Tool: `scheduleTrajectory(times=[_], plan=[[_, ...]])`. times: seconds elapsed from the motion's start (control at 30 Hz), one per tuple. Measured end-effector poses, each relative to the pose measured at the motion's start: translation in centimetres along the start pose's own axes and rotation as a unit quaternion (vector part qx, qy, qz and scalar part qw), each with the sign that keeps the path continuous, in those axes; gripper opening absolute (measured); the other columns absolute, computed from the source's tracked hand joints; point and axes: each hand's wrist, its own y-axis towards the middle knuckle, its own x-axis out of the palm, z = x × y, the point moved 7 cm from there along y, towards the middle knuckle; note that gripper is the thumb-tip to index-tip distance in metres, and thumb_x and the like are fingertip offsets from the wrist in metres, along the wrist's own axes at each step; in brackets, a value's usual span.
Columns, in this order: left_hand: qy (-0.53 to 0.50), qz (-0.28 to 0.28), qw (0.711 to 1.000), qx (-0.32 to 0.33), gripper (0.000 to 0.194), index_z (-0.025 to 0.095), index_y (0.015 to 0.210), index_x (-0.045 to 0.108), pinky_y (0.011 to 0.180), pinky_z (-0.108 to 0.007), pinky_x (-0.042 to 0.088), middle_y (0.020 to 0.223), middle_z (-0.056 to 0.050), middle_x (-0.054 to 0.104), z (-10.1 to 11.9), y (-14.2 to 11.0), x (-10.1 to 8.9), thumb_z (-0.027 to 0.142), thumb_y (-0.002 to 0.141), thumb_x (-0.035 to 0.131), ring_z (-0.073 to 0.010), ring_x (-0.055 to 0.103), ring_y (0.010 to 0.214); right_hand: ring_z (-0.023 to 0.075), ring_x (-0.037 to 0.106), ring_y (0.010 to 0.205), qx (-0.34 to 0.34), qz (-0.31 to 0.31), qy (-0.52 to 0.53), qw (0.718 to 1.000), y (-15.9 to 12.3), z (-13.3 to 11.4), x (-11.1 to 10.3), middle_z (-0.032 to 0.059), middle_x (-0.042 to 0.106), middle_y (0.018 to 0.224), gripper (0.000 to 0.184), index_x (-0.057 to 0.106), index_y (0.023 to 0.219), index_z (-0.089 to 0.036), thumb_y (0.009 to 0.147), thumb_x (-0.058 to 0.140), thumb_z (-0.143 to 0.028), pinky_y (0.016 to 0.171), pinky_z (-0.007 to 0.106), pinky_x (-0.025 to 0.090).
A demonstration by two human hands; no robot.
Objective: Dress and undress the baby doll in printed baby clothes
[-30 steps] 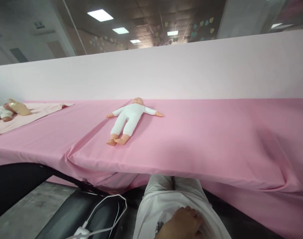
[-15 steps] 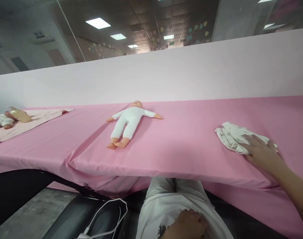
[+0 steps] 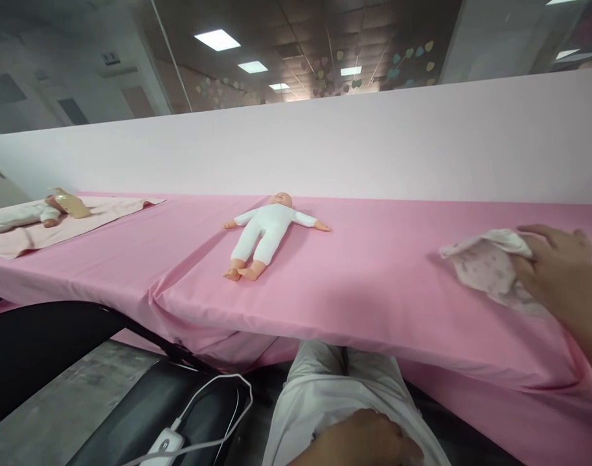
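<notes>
At the right of the pink-covered table, my right hand [image 3: 551,265] has its fingers closed on a pale, small-print cloth [image 3: 488,262]. Part of the cloth is lifted and hangs loosely below the fingers; its lower edge is blurred. My left hand [image 3: 368,440] rests low over my lap, against my light clothing. It is smeared and its fingers are mostly hidden. A baby doll [image 3: 267,233] in a white suit lies on its back mid-table, arms spread, head towards the wall and feet towards me.
Further left, another doll [image 3: 21,219] lies on a pale cloth mat [image 3: 114,208], with a yellowish bottle [image 3: 73,205] beside it. A white wall and glass run behind the pink table cover [image 3: 374,252]. A black chair [image 3: 48,356] and a white cable with a small device [image 3: 162,446] are below.
My right hand has taken hold of the cloth and raised part of it, where before it lay spread flat on top. The view has shifted slightly; the doll lies as before.
</notes>
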Motion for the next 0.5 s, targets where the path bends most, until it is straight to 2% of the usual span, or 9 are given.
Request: scheduleTrajectory(times=[0.07, 0.13, 0.2, 0.27, 0.33, 0.37, 0.4, 0.43, 0.5], plan=[[-0.042, 0.023, 0.998, 0.033, 0.040, 0.025, 0.124, 0.054, 0.070, -0.030, 0.052, 0.106, -0.005, 0.068, 1.2, -1.0, -3.4, 0.042, 0.088, 0.047, -0.0216, 0.066, 0.090, 0.0236, 0.061, 0.084, 0.074, 0.090, 0.045, 0.992, 1.9, -2.0, -2.9, 0.0142, 0.065, 0.080, 0.016, 0.058, 0.067, -0.021, 0.076, 0.044, -0.021, 0.078, 0.038, 0.042], [-0.121, 0.046, 0.984, 0.124, 0.034, 0.023, 0.121, 0.056, 0.084, -0.023, 0.049, 0.107, -0.001, 0.068, 3.3, -2.1, -8.0, 0.034, 0.092, 0.042, -0.0143, 0.064, 0.097, 0.0190, 0.058, 0.066, 0.127, 0.186, 0.144, 0.964, 3.0, -4.5, -5.5, 0.0077, 0.060, 0.066, 0.014, 0.060, 0.067, -0.019, 0.076, 0.053, -0.027, 0.063, 0.033, 0.042], [-0.162, 0.176, 0.962, 0.136, 0.031, 0.020, 0.114, 0.059, 0.092, -0.023, 0.046, 0.108, -0.003, 0.067, 3.5, -2.9, -14.2, 0.030, 0.094, 0.038, -0.0121, 0.061, 0.101, 0.0163, 0.057, 0.068, 0.121, 0.229, 0.288, 0.922, 4.1, -7.6, -6.6, 0.0050, 0.062, 0.073, 0.016, 0.065, 0.078, -0.017, 0.077, 0.057, -0.031, 0.063, 0.030, 0.043], [-0.152, 0.366, 0.910, 0.120, 0.029, 0.020, 0.114, 0.057, 0.098, -0.033, 0.043, 0.114, -0.008, 0.063, 2.3, -3.7, -20.5, 0.032, 0.091, 0.044, -0.0175, 0.057, 0.110, 0.0149, 0.057, 0.068, 0.134, 0.200, 0.396, 0.886, 5.2, -10.5, -6.1, 0.0039, 0.064, 0.078, 0.020, 0.068, 0.082, -0.016, 0.075, 0.063, -0.034, 0.064, 0.030, 0.045], [-0.124, 0.567, 0.811, 0.078, 0.034, 0.020, 0.118, 0.053, 0.102, -0.044, 0.038, 0.123, -0.011, 0.057, -0.4, -4.8, -25.7, 0.037, 0.089, 0.047, -0.0230, 0.051, 0.119, 0.0129, 0.054, 0.062, 0.178, 0.134, 0.469, 0.854, 6.1, -12.8, -4.2, 0.0022, 0.062, 0.071, 0.022, 0.067, 0.075, -0.015, 0.068, 0.070, -0.035, 0.058, 0.027, 0.044], [-0.123, 0.622, 0.772, 0.050, 0.038, 0.020, 0.123, 0.049, 0.105, -0.046, 0.034, 0.129, -0.012, 0.052, -2.1, -4.6, -27.5, 0.039, 0.089, 0.048, -0.0241, 0.046, 0.123, 0.0124, 0.054, 0.061, 0.191, 0.093, 0.503, 0.838, 6.5, -14.0, -2.9, 0.0016, 0.062, 0.070, 0.023, 0.067, 0.074, -0.015, 0.066, 0.072, -0.035, 0.056, 0.026, 0.044], [-0.134, 0.652, 0.746, 0.023, 0.044, 0.020, 0.126, 0.046, 0.108, -0.047, 0.030, 0.134, -0.012, 0.047, -4.1, -4.0, -29.0, 0.041, 0.088, 0.050, -0.0248, 0.041, 0.127, 0.0122, 0.054, 0.063, 0.191, 0.062, 0.536, 0.820, 6.8, -15.2, -1.6, 0.0014, 0.063, 0.073, 0.024, 0.068, 0.077, -0.015, 0.066, 0.072, -0.035, 0.058, 0.026, 0.045], [-0.151, 0.661, 0.735, 0.011, 0.052, 0.020, 0.128, 0.043, 0.109, -0.046, 0.028, 0.137, -0.012, 0.044, -6.0, -3.0, -30.1, 0.045, 0.085, 0.054, -0.0255, 0.037, 0.131, 0.0126, 0.056, 0.067, 0.187, 0.033, 0.569, 0.800, 7.1, -16.3, -0.2, 0.0016, 0.065, 0.078, 0.026, 0.068, 0.082, -0.016, 0.066, 0.072, -0.036, 0.061, 0.026, 0.046], [-0.233, 0.644, 0.728, 0.009, 0.062, 0.020, 0.132, 0.038, 0.111, -0.045, 0.027, 0.141, -0.012, 0.039, -9.9, -0.5, -31.4, 0.050, 0.081, 0.057, -0.0256, 0.032, 0.134, 0.0140, 0.059, 0.072, 0.189, -0.002, 0.622, 0.760, 7.3, -17.7, 2.7, 0.0018, 0.066, 0.084, 0.029, 0.067, 0.087, -0.017, 0.067, 0.071, -0.036, 0.065, 0.027, 0.049]])
